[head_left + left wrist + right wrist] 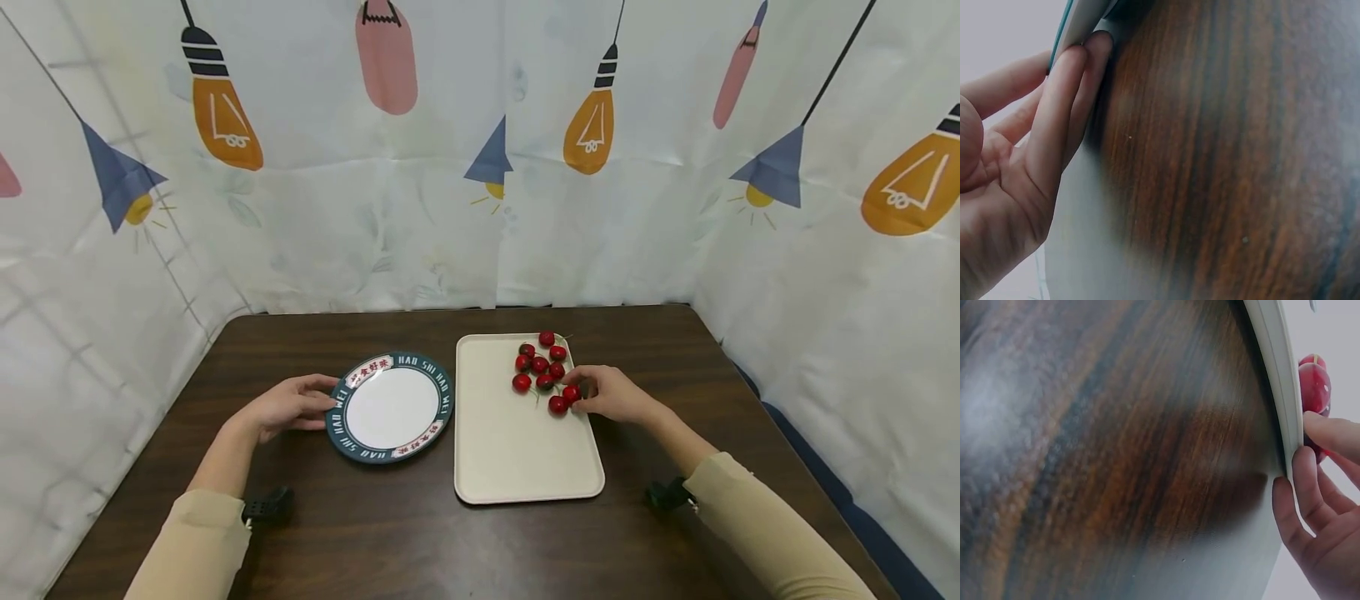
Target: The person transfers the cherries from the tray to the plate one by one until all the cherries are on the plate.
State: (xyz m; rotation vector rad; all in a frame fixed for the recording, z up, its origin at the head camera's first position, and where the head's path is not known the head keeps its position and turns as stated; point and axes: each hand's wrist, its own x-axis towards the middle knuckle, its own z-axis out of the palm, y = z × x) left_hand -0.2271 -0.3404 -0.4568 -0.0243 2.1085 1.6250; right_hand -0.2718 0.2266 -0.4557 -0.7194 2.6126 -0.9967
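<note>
My left hand point(300, 402) is at the left rim of a round plate point(393, 408), white in the middle with a dark teal lettered border. In the left wrist view its fingers point(1060, 106) lie on both sides of the plate's edge, pinching it. My right hand point(611, 393) reaches over the right edge of a cream rectangular tray point(517, 458). Its thumb and forefinger are around a red cherry point(572, 394). In the right wrist view other fingers point(1307, 481) rest against the tray's outer side, near red cherries point(1315, 387). Several more cherries point(539, 365) lie on the tray's upper right part.
A dark brown wood-grain table point(360, 533) carries the plate and, to its right, the tray, with a narrow gap between them. White curtains point(420, 242) printed with lamps and bulbs enclose the table at the back and sides. A dark band device point(270, 506) sits at the left wrist.
</note>
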